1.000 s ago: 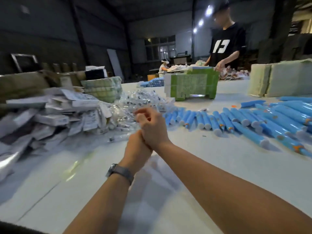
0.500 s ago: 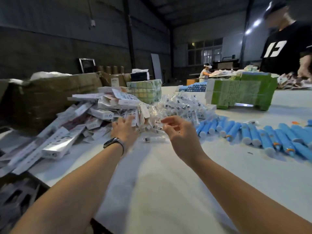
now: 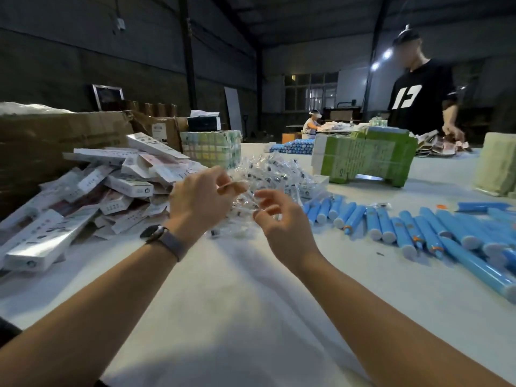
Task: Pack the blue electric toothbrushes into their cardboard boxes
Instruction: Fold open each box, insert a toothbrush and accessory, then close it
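Both hands up at the packet pile, boxes left, brushes right.

White table (image 3: 251, 317) spreads wide; cardboard boxes (image 3: 92, 191) heaped at left, blue toothbrushes (image 3: 418, 227) lying in a row at right, clear packets (image 3: 279, 171) piled between. Left hand (image 3: 201, 202) pinches a clear packet; right hand (image 3: 282, 219), fingers curled, seems to pinch the same one.

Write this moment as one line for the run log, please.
left hand: pinches clear packet | right hand: fingers curled at packet pile | toothbrushes: loose on table | boxes: piled left, none packed
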